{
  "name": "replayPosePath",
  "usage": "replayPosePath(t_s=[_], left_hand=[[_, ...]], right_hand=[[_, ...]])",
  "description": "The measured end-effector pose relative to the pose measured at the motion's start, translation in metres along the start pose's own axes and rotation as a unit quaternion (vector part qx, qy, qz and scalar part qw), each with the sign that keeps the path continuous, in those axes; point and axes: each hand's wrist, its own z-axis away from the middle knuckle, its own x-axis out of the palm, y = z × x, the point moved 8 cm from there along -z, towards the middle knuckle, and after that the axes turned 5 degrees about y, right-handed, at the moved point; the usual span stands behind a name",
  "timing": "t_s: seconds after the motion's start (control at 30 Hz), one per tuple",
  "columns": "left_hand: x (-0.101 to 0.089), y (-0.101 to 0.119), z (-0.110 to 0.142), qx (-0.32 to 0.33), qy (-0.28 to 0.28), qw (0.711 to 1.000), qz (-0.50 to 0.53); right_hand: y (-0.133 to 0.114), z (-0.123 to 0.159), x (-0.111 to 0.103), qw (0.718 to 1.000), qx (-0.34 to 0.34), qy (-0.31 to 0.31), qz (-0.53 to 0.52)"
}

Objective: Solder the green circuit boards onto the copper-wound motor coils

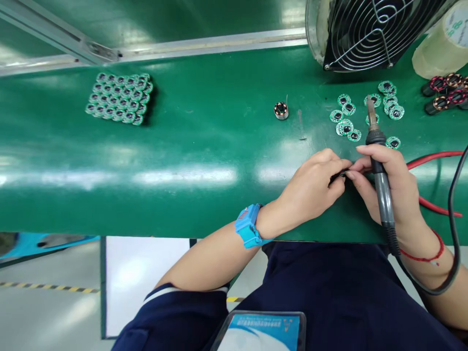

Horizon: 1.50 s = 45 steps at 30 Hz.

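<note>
My right hand is closed around a soldering iron, whose tip points away from me over the loose circuit boards. Its thumb and fingertips also meet my left fingertips at a small dark part. My left hand is closed on that part, which the fingers mostly cover, so its kind cannot be made out. Small round green circuit boards lie scattered just beyond my hands. A wire-wound motor stator sits alone to their left, a thin wire sticking up from it.
A neat block of round boards lies at the far left. A fan with a wire guard stands at the back right, near a tape roll and several dark wound coils. Red cables and the iron's black cord run along the right.
</note>
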Motion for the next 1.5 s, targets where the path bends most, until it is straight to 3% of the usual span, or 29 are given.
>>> replayPosePath(t_s=[0.17,0.63,0.93,1.3,1.5], left_hand=[[-0.002,-0.002,-0.001,-0.011,0.02,0.999,0.023],[-0.005,-0.02,-0.007,-0.05,0.008,0.994,0.101],[-0.005,-0.023,-0.007,-0.05,0.007,0.994,0.092],[-0.005,-0.014,-0.007,-0.018,0.009,0.997,0.076],[-0.002,-0.023,-0.009,-0.04,0.001,0.994,0.097]], right_hand=[[-0.004,0.0,0.002,0.999,-0.025,0.001,0.042],[0.006,-0.004,0.002,0.997,0.079,0.014,-0.017],[0.002,-0.003,0.005,0.999,0.045,0.013,-0.02],[0.001,-0.005,0.005,0.998,0.051,0.016,-0.021],[0.006,-0.003,0.004,0.998,0.051,0.036,-0.03]])
